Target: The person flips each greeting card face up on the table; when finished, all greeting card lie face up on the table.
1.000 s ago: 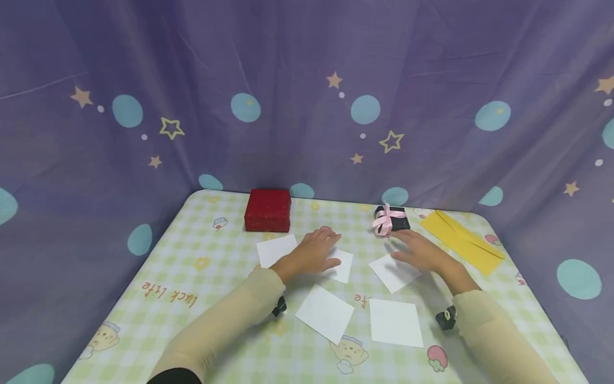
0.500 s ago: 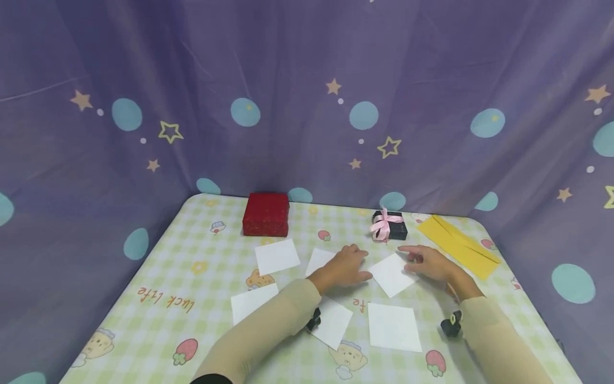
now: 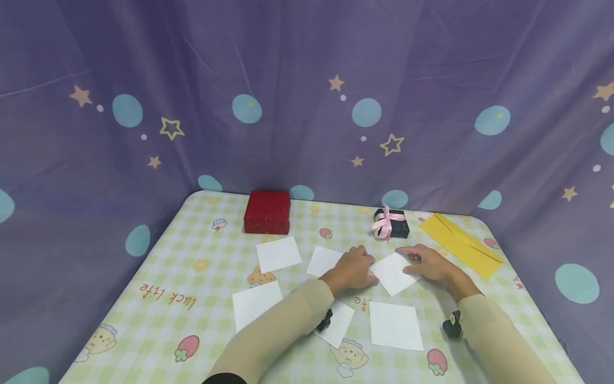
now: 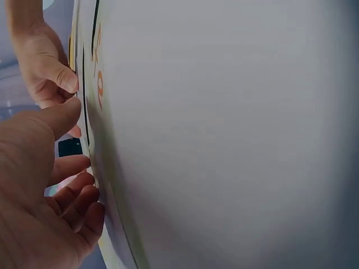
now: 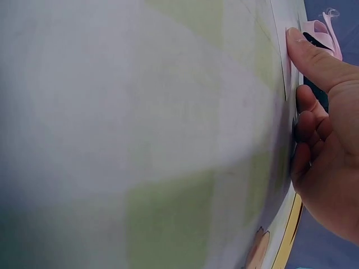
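In the head view a square white sheet of paper (image 3: 394,274), turned on its corner, lies flat on the table between my two hands. My left hand (image 3: 354,269) is at its left corner, fingers bent and thumb pointing toward it. At the opposite side is my right hand (image 3: 429,262), its index finger stretched to the top corner and its thumb at the right edge. The right wrist view shows that thumb (image 5: 308,53) on the paper's edge, with the other fingers curled by the tabletop. Relaxed left fingers (image 4: 76,199) hover low along the table in the left wrist view.
Several more white sheets, such as one near the front (image 3: 395,325) and one at the left (image 3: 278,254), lie around. Behind stand a red box (image 3: 267,212) and a black gift box (image 3: 399,228) with a pink ribbon. A yellow envelope (image 3: 460,245) lies at the right.
My left hand has moved right, from over the left sheets to the left corner of the turned sheet. My right hand has drawn back slightly, its index finger now stretched at the top corner.
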`<state>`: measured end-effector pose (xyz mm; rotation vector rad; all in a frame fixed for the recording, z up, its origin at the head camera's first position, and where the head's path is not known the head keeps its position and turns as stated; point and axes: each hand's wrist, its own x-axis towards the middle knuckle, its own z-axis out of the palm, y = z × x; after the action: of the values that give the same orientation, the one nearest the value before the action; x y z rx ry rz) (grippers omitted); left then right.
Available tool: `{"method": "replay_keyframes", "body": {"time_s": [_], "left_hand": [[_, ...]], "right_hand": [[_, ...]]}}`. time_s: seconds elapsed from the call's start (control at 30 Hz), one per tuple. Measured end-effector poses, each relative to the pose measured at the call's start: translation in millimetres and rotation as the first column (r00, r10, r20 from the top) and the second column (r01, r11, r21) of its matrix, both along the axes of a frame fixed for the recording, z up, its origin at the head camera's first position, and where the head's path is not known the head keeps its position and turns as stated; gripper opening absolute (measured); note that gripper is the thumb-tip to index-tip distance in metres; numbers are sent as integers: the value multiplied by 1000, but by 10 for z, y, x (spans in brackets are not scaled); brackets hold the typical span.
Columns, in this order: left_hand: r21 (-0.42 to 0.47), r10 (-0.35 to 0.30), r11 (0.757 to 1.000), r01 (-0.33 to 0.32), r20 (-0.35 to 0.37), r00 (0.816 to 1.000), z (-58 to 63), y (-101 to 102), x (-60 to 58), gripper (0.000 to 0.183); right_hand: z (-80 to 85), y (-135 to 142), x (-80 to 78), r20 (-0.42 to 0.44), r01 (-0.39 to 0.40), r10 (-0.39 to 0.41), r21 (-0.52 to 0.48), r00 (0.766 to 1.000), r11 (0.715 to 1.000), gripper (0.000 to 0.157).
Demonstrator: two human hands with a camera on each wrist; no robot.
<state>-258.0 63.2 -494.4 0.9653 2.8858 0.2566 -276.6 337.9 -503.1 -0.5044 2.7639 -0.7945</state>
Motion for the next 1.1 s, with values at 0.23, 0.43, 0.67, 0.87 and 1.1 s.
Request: {"method": "replay_keyframes", "body": {"time_s": [0.23,0.43,0.67,0.87,1.1], "left_hand": [[-81,-7,997,4,-38,999,16,50,39,53],[-112,-5,994,1,-37,999,-16,95,-5,48],[-103,2,995,-6,-33,999,36,85,-13,48],[-88,13,996,-15,-27,1000,31,75,-9,50],[-102,20,995,-22,-24,1000,12,83,1,50]], "right_hand": [[-38,19,-37,-14,-1,1,4,1000,1000,57],[-15,17,-41,-14,-17,17,-25,1000,1000,56],[47,-17,-84,8,-46,46,-30,999,999,53],[61,-30,-107,31,-55,57,-46,998,997,52],[36,-55,-67,16,-9,11,-81,1000,997,51]]}}
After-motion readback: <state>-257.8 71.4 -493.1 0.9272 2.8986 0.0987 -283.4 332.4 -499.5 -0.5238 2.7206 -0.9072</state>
